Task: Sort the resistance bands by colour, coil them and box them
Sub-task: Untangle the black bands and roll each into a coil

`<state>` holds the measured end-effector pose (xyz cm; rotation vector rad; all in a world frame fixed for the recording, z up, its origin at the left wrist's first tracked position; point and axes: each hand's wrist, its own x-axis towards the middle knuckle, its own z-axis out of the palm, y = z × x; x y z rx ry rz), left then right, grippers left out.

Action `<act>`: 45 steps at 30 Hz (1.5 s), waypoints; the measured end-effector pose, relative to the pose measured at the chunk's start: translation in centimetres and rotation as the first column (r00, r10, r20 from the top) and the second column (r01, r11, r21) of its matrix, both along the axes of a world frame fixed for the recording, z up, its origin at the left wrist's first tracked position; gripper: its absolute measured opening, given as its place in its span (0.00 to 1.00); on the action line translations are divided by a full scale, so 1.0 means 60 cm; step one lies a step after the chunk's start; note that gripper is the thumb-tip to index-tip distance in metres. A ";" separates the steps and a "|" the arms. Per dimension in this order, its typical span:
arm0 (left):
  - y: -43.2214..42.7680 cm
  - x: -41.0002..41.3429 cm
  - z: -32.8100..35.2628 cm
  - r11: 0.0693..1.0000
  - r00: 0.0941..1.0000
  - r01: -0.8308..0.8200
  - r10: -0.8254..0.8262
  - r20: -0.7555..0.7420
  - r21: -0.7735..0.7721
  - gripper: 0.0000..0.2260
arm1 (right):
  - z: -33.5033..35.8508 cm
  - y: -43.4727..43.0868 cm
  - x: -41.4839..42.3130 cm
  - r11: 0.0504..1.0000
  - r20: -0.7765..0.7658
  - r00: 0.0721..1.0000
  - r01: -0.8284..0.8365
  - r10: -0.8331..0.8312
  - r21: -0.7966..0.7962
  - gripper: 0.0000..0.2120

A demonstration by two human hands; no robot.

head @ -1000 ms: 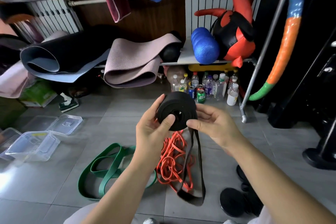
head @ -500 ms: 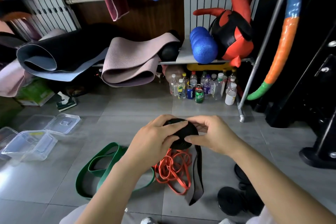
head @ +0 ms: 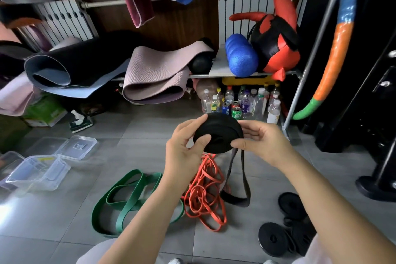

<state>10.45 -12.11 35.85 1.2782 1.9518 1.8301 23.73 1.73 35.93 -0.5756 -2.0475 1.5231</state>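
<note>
A black resistance band [head: 220,133] is wound into a thick coil held above the floor. My left hand [head: 184,148] grips its left side, thumb on the front face. My right hand [head: 263,141] holds its right side, thumb pressed on the lower edge. A loose loop of the same band [head: 235,191] hangs down from the coil to the floor. Below lie a tangle of thin orange bands [head: 205,195] and wide green bands [head: 126,197] on the grey tiles.
Clear plastic boxes [head: 38,173] and a loose lid [head: 77,147] sit on the floor at left. Coiled black bands [head: 287,236] lie at lower right. Bottles and cans [head: 240,103] stand under a shelf holding rolled mats [head: 150,79] and a blue roller [head: 241,58].
Both hands have lifted the black coil back up after lowering it. The hanging loop is shorter than a second ago, and its end now lies on the floor beside the orange bands.
</note>
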 end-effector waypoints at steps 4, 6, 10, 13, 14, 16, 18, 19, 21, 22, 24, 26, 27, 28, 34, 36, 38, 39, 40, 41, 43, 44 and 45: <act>0.006 0.005 0.001 0.990 0.965 0.109 -0.126 0.230 0.086 0.20 | 0.000 -0.003 0.003 0.998 -0.072 0.996 0.053 -0.051 0.034 0.20; 0.003 0.003 0.003 0.984 0.969 0.180 -0.180 0.168 0.014 0.20 | 0.001 -0.003 0.010 0.996 -0.063 0.996 0.063 -0.060 0.059 0.20; -0.023 -0.011 0.017 0.959 0.942 0.068 -0.153 -0.298 -0.276 0.21 | 0.004 -0.015 0.022 0.988 0.066 0.998 -0.026 0.016 0.150 0.20; -0.037 0.002 0.035 0.863 0.707 0.005 -0.360 -0.609 -0.505 0.30 | 0.001 -0.034 0.030 0.976 0.173 0.984 -0.075 0.039 0.205 0.22; -0.038 0.008 0.041 0.821 0.650 -0.013 -0.427 -0.629 -0.571 0.30 | 0.000 -0.040 0.034 0.974 0.182 0.982 -0.085 0.047 0.208 0.22; -0.041 0.016 0.048 0.783 0.654 0.008 -0.475 -0.589 -0.622 0.27 | 0.002 -0.050 0.044 0.981 0.163 0.985 -0.081 0.052 0.176 0.21; -0.054 0.023 0.049 0.809 0.739 0.080 -0.440 -0.511 -0.582 0.26 | 0.006 -0.060 0.057 0.992 0.131 0.990 -0.062 0.047 0.112 0.21; -0.063 0.027 0.049 0.826 0.776 0.103 -0.416 -0.475 -0.554 0.25 | 0.008 -0.065 0.063 0.994 0.124 0.991 -0.063 0.051 0.094 0.21; -0.081 0.034 0.045 0.866 0.855 0.119 -0.338 -0.394 -0.485 0.24 | 0.009 -0.074 0.076 0.993 0.151 0.985 -0.094 0.082 0.077 0.22; -0.090 0.037 0.045 0.890 0.894 0.119 -0.288 -0.342 -0.440 0.24 | 0.008 -0.078 0.082 0.992 0.169 0.981 -0.107 0.094 0.071 0.24; -0.102 0.047 0.049 0.932 0.950 0.105 -0.197 -0.244 -0.346 0.26 | 0.007 -0.083 0.094 0.995 0.167 0.983 -0.091 0.082 0.047 0.26; -0.109 0.061 0.055 0.962 0.984 0.100 -0.133 -0.115 -0.253 0.28 | 0.009 -0.089 0.102 0.998 0.136 0.990 -0.052 0.047 0.036 0.21; -0.110 0.068 0.057 0.974 0.993 0.103 -0.113 -0.038 -0.201 0.28 | 0.013 -0.094 0.103 0.999 0.126 0.991 -0.041 0.037 0.030 0.21; -0.110 0.076 0.060 0.983 0.994 0.108 -0.104 0.040 -0.147 0.27 | 0.016 -0.099 0.102 0.999 0.103 0.994 -0.041 0.040 0.011 0.21; -0.118 0.109 0.064 0.989 0.950 0.142 -0.150 0.274 0.050 0.24 | 0.027 -0.118 0.107 0.999 -0.065 0.997 0.032 -0.035 -0.042 0.17; -0.123 0.114 0.060 0.985 0.938 0.157 -0.173 0.301 0.077 0.23 | 0.028 -0.125 0.112 0.998 -0.082 0.995 0.044 -0.047 -0.035 0.16; -0.128 0.117 0.056 0.982 0.929 0.161 -0.185 0.320 0.102 0.22 | 0.028 -0.133 0.115 0.998 -0.100 0.993 0.066 -0.068 -0.025 0.15; -0.130 0.117 0.054 0.980 0.923 0.159 -0.189 0.335 0.116 0.21 | 0.028 -0.137 0.116 0.997 -0.110 0.991 0.069 -0.071 -0.024 0.15; -0.131 0.118 0.051 0.979 0.915 0.159 -0.196 0.353 0.131 0.21 | 0.028 -0.141 0.117 0.997 -0.122 0.990 0.065 -0.068 -0.029 0.15; -0.134 0.121 0.048 0.976 0.903 0.161 -0.207 0.377 0.148 0.21 | 0.028 -0.146 0.117 0.998 -0.133 0.989 0.057 -0.061 -0.038 0.16; -0.139 0.126 0.039 0.969 0.870 0.174 -0.235 0.433 0.176 0.21 | 0.026 -0.156 0.116 0.997 -0.143 0.988 0.041 -0.049 -0.058 0.17; -0.142 0.129 0.034 0.966 0.853 0.182 -0.248 0.459 0.184 0.21 | 0.023 -0.159 0.116 0.998 -0.144 0.989 0.037 -0.045 -0.058 0.17; -0.145 0.130 0.030 0.965 0.844 0.194 -0.255 0.472 0.175 0.21 | 0.021 -0.161 0.117 0.998 -0.141 0.989 0.037 -0.044 -0.048 0.17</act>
